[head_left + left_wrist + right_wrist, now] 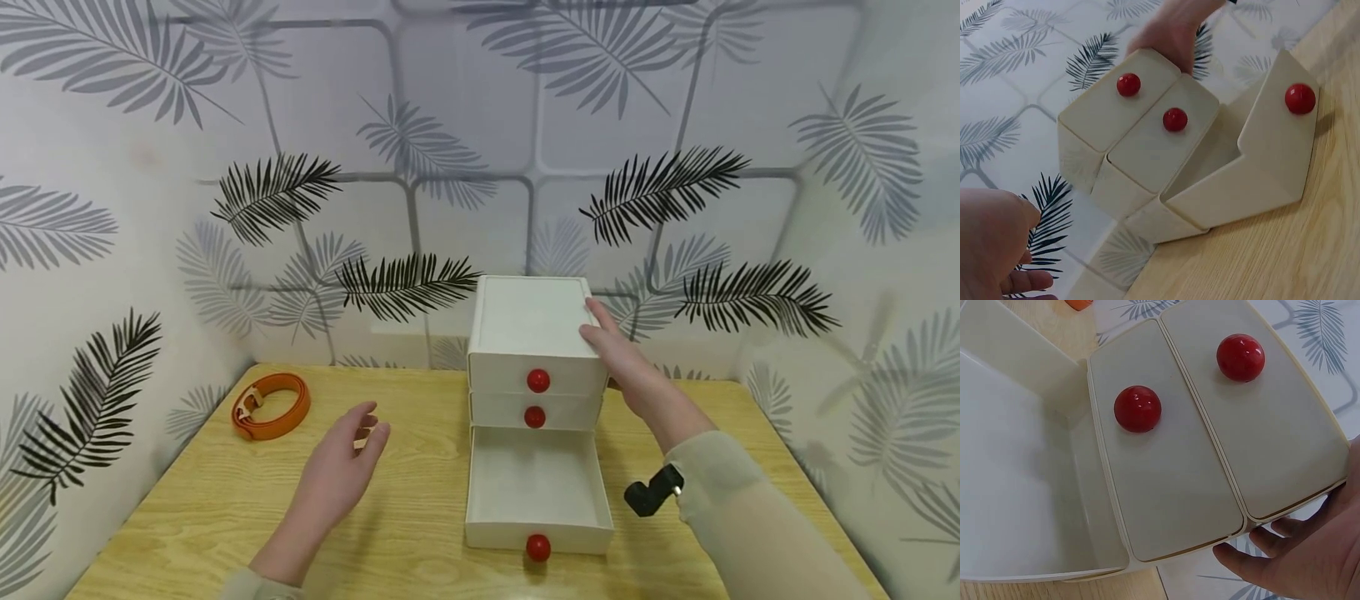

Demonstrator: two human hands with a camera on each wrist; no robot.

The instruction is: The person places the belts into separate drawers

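Observation:
A white desktop drawer unit (pixel 534 317) with round red knobs stands on the table. Its bottom drawer (pixel 536 475) is pulled out and bare inside; the middle and top drawers are closed. My right hand (pixel 630 367) rests against the unit's upper right side, thumb and a finger at the top edge. Other fingers of the right hand (pixel 1310 550) touch the side wall in the right wrist view. My left hand (pixel 341 467) hovers left of the open drawer, loosely bent and holding nothing. In the left wrist view, the left hand (pixel 991 244) shows at the lower left.
A coiled orange belt (pixel 288 422) with a metal buckle lies at the table's back left. Leaf-patterned cloth walls (pixel 480 208) surround the wooden table (pixel 405 525) at the back and sides. A small black device (pixel 651 493) hangs at my right wrist.

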